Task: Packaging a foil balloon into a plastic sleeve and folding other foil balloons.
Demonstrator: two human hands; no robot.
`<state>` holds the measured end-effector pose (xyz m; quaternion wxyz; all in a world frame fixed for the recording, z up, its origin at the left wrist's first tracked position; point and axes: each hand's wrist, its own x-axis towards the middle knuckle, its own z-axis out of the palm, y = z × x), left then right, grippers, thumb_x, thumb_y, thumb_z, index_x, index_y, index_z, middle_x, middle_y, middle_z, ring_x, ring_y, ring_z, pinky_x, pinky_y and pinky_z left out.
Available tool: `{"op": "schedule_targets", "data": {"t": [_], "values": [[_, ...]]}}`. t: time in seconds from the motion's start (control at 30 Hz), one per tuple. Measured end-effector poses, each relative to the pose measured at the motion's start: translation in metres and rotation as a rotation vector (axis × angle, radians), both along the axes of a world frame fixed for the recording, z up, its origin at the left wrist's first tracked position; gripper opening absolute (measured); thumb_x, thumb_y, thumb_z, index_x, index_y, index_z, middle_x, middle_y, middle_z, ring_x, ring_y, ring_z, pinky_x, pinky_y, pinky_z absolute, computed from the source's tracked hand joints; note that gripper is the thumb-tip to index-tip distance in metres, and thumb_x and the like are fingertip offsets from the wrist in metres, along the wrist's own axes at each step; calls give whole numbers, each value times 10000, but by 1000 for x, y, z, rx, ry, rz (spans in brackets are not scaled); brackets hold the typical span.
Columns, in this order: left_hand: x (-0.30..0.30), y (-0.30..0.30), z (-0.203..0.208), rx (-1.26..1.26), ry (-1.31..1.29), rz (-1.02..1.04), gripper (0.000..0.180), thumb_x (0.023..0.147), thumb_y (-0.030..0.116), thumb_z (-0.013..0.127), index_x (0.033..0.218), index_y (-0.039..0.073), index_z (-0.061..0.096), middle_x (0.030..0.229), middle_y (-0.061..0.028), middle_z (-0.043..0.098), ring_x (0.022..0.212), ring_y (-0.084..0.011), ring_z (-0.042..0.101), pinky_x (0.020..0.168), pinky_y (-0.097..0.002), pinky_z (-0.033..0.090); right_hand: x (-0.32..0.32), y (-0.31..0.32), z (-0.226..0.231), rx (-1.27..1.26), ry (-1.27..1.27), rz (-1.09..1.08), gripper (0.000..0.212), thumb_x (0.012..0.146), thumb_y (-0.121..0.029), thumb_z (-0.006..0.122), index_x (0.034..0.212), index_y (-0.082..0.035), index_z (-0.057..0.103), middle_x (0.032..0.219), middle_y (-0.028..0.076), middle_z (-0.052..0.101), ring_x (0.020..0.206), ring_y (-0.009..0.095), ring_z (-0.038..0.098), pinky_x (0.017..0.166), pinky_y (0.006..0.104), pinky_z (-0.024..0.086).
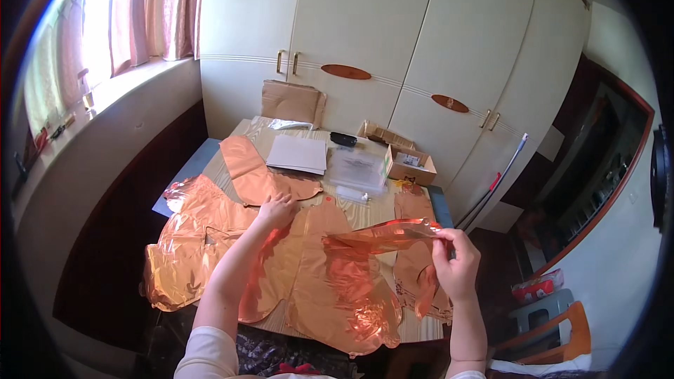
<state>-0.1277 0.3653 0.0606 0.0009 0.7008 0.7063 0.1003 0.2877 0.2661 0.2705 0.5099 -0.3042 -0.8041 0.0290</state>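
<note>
A flat, shiny copper-orange foil balloon (316,274) is spread over the near middle of the table, its lower edge hanging past the front. My right hand (458,261) pinches a corner of this foil between thumb and fingers and holds it up on the right, so that a folded strip stretches across. Farther left, my left hand (278,210) lies palm down with its fingers spread, resting on the foil. Another crinkled foil balloon (196,245) covers the left side of the table. A further foil piece (242,165) lies beyond my left hand.
White sheets (298,153), a clear plastic packet (357,168) and a black case (343,140) are at the table's back. An open cardboard box (415,168) stands back right. More foil (411,267) lies on the right. An orange-backed chair (576,330) stands at the lower right.
</note>
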Motion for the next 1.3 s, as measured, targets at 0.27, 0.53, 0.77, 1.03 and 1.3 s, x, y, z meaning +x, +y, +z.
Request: {"op": "schedule_targets", "data": {"t": [0.27,0.53,0.77,1.03,1.3], "values": [[2,-33,6,96,18,55,412,858,332,618,1195,94,608,1283,-99,564,1237,-272,493,993,-457,426,-20,-57,-46,356,-467,163,300,799,-146,659,1093,-90,637,986,42,644,863,174,646,724,313,533],[89,-143,52,-307,-910,201,548,857,411,659,1216,10,557,995,-177,689,919,-337,668,809,-447,526,-70,-100,-129,241,-575,227,368,780,-145,629,1146,-103,632,827,-11,578,693,114,595,590,252,488],[91,-151,12,-28,-155,-263,675,850,520,610,1372,112,480,1441,-159,440,1365,-387,363,1091,-540,313,-89,-107,-165,-90,-525,404,361,845,-261,663,1159,-88,630,938,31,669,788,193,664,669,313,534],[89,-146,3,-20,-36,-272,742,862,603,546,1434,149,418,1496,-162,373,1398,-407,297,1120,-591,228,-29,-3,-204,-383,-568,27,441,904,-293,605,1234,-7,542,1312,176,541,1221,334,518,1033,412,421],[98,-154,-6,49,-2,-233,721,870,623,514,1411,151,452,1479,-152,406,1389,-373,331,1110,-557,257,-14,23,-219,-354,-633,45,538,892,-301,615,1304,16,478,1318,211,537,1243,362,505,1056,436,403]]}}
